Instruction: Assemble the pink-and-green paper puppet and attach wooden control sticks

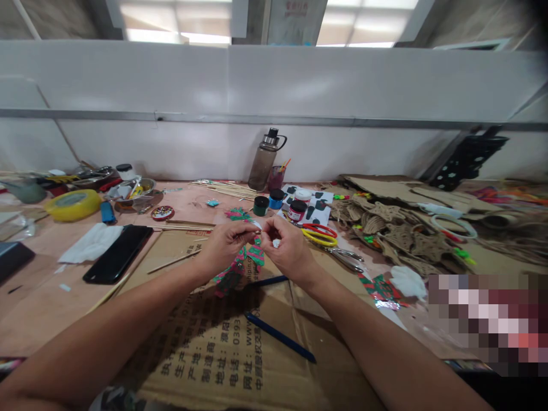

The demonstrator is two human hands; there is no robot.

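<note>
My left hand point(223, 244) and my right hand point(286, 250) meet over the cardboard, both with fingers pinched. Between their fingertips is something too small to make out, with a bit of white showing beside it. Just behind and below the fingers are pink and green painted craft pieces point(231, 275), partly hidden by the hands; whether they hang from the fingers or lie on the cardboard I cannot tell. A dark blue pen-like stick point(280, 338) lies on the flattened cardboard point(184, 342), and a second blue stick point(269, 281) is just under my right hand.
Beyond my hands stand paint jars point(261, 205) and a bottle point(262, 162). To the right are scissors point(319, 234), pliers point(346, 258) and a heap of brown cut-outs point(389, 225). A phone point(117, 254), tissue point(91, 242) and yellow tape roll point(72, 204) lie left.
</note>
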